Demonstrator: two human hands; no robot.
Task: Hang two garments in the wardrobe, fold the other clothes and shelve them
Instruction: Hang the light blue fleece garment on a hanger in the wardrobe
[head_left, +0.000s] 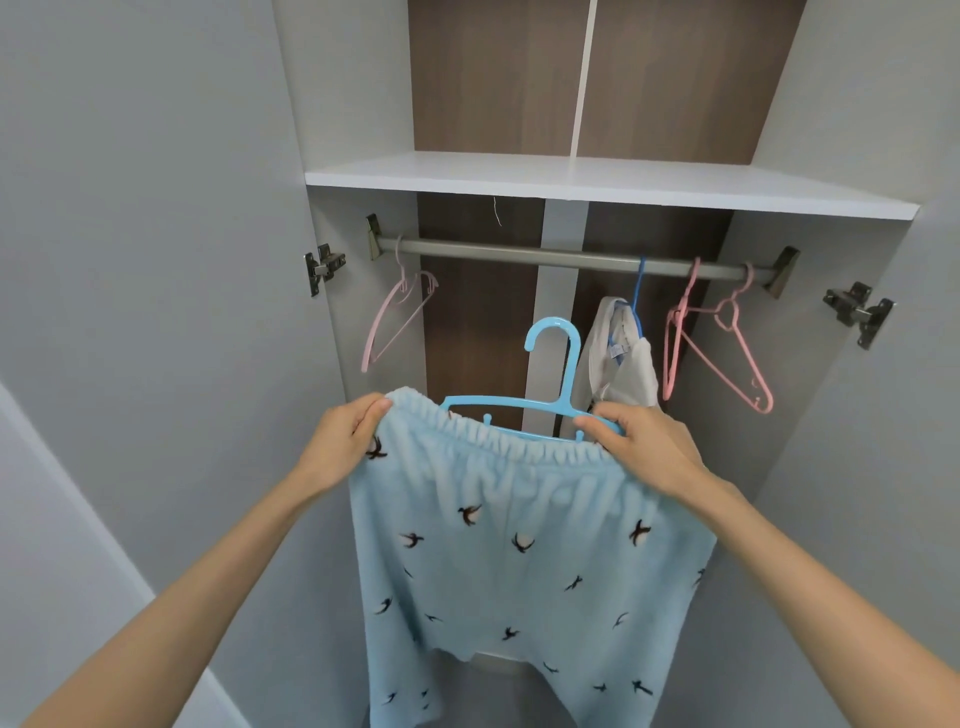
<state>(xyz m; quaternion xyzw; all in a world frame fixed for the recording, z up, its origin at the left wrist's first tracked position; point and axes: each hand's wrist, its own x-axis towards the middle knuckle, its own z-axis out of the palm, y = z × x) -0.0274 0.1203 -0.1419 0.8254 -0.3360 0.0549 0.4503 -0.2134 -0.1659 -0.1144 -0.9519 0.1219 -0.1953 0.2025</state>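
The fingers (375, 408) of the left hand (345, 439) curl over the left end of the elastic waistband and pinch the fleece. The right hand (647, 447) closes thumb and fingers on the right arm of the blue hanger (519, 408), with the waistband caught in the same hold. The pale blue trousers (519, 545), printed with dark birds, hang from both hands in front of the open wardrobe, below the rail (493, 250) and not yet on it.

The waistband seems seated at the hanger's left end only. It probably needs stretching until the elastic sits taut over both ends. One hand should then take the neck under the hook and lift it over the rail.

The bare stretch of rail left of centre looks the best spot. A white garment (631, 364) hangs just beyond the right hand and could snag. Two pink hangers (727, 353) crowd the right end, and a single pink hanger (397, 317) hangs far left. The shelf (597, 182) close above the rail leaves the hook little headroom.
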